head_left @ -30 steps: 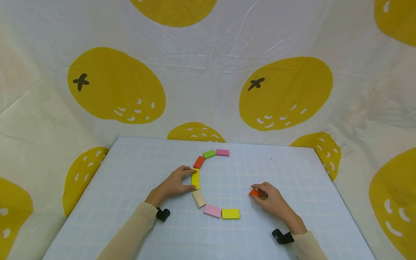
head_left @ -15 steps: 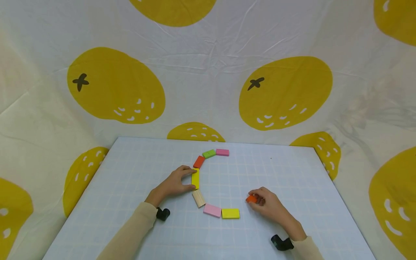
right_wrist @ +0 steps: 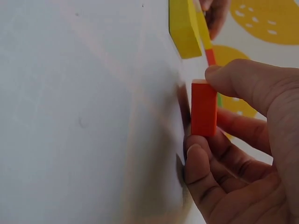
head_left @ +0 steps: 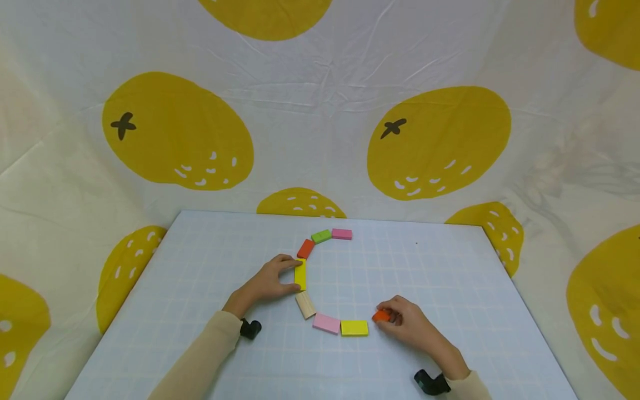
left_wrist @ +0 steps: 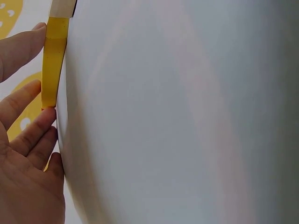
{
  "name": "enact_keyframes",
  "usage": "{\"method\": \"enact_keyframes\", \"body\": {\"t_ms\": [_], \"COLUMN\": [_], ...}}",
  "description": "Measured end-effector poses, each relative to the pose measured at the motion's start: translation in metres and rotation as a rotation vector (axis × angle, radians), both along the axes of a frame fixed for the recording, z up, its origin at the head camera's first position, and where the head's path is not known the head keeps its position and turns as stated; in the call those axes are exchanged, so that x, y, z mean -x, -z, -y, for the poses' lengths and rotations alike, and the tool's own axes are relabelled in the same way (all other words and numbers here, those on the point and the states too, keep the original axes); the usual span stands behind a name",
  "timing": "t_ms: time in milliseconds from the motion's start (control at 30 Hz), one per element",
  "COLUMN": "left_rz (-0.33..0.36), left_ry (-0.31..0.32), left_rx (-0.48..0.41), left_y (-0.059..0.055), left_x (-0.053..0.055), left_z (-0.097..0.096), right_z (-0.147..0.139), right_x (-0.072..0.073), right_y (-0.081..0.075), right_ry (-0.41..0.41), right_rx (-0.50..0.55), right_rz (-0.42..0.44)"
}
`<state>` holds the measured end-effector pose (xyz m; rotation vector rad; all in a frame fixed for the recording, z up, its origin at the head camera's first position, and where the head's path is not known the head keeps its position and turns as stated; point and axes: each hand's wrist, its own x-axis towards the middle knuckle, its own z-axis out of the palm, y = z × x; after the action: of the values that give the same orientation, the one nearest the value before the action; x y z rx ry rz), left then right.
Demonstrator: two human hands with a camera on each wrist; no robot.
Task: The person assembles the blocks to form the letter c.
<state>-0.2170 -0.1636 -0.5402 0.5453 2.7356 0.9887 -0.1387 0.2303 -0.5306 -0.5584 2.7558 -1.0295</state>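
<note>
My left hand (head_left: 268,281) touches the long yellow block (head_left: 300,275) at the left of a curved row, thumb near one end and fingertips near the other. In the left wrist view, thumb and index finger rest on the yellow block (left_wrist: 55,65) with fairly straight fingers. My right hand (head_left: 409,322) pinches an orange block (head_left: 381,315) just right of the yellow block (head_left: 354,328) at the row's near end. In the right wrist view, the orange block (right_wrist: 204,108) sits between thumb and fingertips, just off the table and apart from the yellow one.
Also in the row lie a pink block (head_left: 342,234), a green block (head_left: 321,236), a red block (head_left: 306,249), a plain wood block (head_left: 305,306) and a light pink block (head_left: 326,323). The table (head_left: 450,266) has a pale checked cover. A lemon-print cloth (head_left: 310,139) hangs behind.
My right hand has moved leftward and nearer to me with the orange block, toward the yellow block at the row's near end. My left hand and the row have stayed put.
</note>
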Motion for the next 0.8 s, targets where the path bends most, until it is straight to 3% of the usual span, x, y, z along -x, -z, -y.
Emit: {"method": "enact_keyframes", "body": {"t_ms": [800], "left_rz": [0.028], "left_ry": [-0.021], "left_rx": [0.011], "left_y": [0.0013], "left_x": [0.001], "left_z": [0.0006], "right_z": [0.0107], "right_x": [-0.0074], "right_y": [-0.0036], "right_ry": [-0.099], "right_rx": [0.008], "right_rz": [0.014]}}
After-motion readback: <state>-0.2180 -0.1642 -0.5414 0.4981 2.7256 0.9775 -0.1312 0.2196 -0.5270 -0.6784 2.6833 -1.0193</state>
